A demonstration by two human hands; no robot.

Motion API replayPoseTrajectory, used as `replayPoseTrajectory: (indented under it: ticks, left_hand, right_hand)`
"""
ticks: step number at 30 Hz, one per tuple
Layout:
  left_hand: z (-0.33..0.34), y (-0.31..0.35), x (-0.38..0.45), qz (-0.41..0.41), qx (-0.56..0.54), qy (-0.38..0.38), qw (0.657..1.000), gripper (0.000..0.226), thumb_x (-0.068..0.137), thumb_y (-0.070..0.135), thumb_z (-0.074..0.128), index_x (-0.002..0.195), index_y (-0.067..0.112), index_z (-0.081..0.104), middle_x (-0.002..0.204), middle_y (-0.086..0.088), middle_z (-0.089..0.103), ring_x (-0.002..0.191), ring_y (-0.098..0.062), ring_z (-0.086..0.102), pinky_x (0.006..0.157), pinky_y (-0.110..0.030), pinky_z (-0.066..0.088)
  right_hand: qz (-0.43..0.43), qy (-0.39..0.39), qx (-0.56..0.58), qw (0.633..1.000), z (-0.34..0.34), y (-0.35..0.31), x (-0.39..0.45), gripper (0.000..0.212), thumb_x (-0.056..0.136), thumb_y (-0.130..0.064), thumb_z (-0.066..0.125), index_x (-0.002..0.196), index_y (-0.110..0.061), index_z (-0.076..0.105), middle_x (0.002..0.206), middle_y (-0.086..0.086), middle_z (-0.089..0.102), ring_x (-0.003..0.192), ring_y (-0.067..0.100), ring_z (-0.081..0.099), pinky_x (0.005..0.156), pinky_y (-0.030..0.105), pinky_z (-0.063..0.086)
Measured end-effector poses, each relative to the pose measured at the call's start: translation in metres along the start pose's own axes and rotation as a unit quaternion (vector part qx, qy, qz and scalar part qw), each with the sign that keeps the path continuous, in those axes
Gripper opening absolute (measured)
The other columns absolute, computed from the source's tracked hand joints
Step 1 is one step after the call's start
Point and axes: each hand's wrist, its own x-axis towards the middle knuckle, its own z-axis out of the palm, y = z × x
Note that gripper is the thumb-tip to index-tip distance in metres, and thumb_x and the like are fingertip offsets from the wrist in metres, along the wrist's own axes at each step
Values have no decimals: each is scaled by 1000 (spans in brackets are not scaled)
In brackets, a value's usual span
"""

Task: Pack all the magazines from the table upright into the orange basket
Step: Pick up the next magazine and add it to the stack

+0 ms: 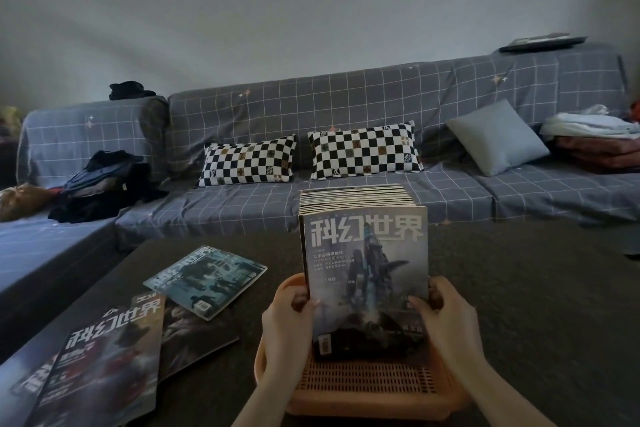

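An orange basket (367, 392) sits on the dark table (519, 305) right in front of me. A row of several magazines (367, 253) stands upright in it, the nearest cover facing me. My left hand (287, 319) grips the left edge of the front magazines and my right hand (446, 315) grips the right edge. On the table to the left lie more magazines flat: a teal-covered one (206, 279), a dark one (194, 333) under it, and a red-toned one (110, 364) on top of another at the near left.
A grey checked sofa (346, 107) runs behind the table, with two black-and-white checkered pillows (247, 165), a grey cushion (497, 137), dark clothes (104, 184) at the left and folded laundry (595, 135) at the right.
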Motion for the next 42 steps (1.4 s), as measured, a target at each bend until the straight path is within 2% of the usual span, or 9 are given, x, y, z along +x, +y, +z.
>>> replayPoseTrajectory:
  ticks: [5,12,16,21,25,29,33,40,42]
  left_hand:
    - [1,-4,-7,1,-12,11,1000,31,81,17,75,75,40,54,80,18,61,71,7,58,53,-5,42]
    - [1,-10,-6,1,-34,25,999,19,84,17,72,101,22,66,88,15,66,78,5,60,56,-7,43]
    - [1,-8,-7,2,-24,13,1000,22,90,16,64,111,18,72,74,26,58,65,16,59,53,0,40]
    - [-1,-7,-9,10,21,-5,1000,26,93,19,59,117,19,70,69,18,64,52,2,61,49,-3,42]
    - [-3,-4,-10,10,34,-16,999,28,94,20,58,121,20,67,82,13,69,59,11,61,50,-2,41]
    - [-5,-3,-11,8,22,-13,1000,28,94,25,60,121,21,67,84,16,69,60,6,61,48,-7,43]
    - [-7,-7,-14,0,4,-12,1000,38,93,32,60,130,24,59,104,16,65,82,7,56,64,-7,38]
    - [-14,-5,-26,-16,-1,-21,1000,15,95,31,53,105,30,65,81,20,62,66,7,61,47,-7,41]
    - [-16,-4,-29,-15,17,-36,999,12,95,30,53,100,32,64,83,17,64,65,2,63,50,-11,42]
  right_hand:
    - [-14,2,-16,1000,3,0,-4,42,80,-15,71,118,-20,54,104,-7,63,96,12,62,83,31,53]
    - [-1,29,-2,1000,6,2,-2,43,79,-13,72,116,-19,52,108,1,62,95,13,60,81,29,52]
    - [-21,32,-17,999,6,3,-3,48,82,-16,70,127,-19,54,119,-2,62,105,13,60,87,27,49]
    - [-48,18,-64,997,6,5,-4,51,86,-20,65,134,-20,49,113,-2,68,97,11,65,80,23,50]
    - [-79,39,-104,991,5,4,-6,51,85,-21,66,134,-18,50,118,0,65,103,16,63,78,26,49]
    - [-54,28,-93,994,3,3,-6,50,87,-25,64,134,-22,49,114,0,67,96,14,64,73,25,51]
    - [-21,27,-26,999,-2,2,-8,49,85,-23,66,131,-19,50,114,1,64,100,15,61,84,34,53]
    - [-16,47,16,999,-6,-3,-20,40,80,-25,71,113,-16,51,90,-8,58,80,5,56,65,19,44]
    - [-36,46,12,998,-6,-5,-25,35,80,-23,72,108,-17,53,87,-9,57,78,3,55,63,16,43]
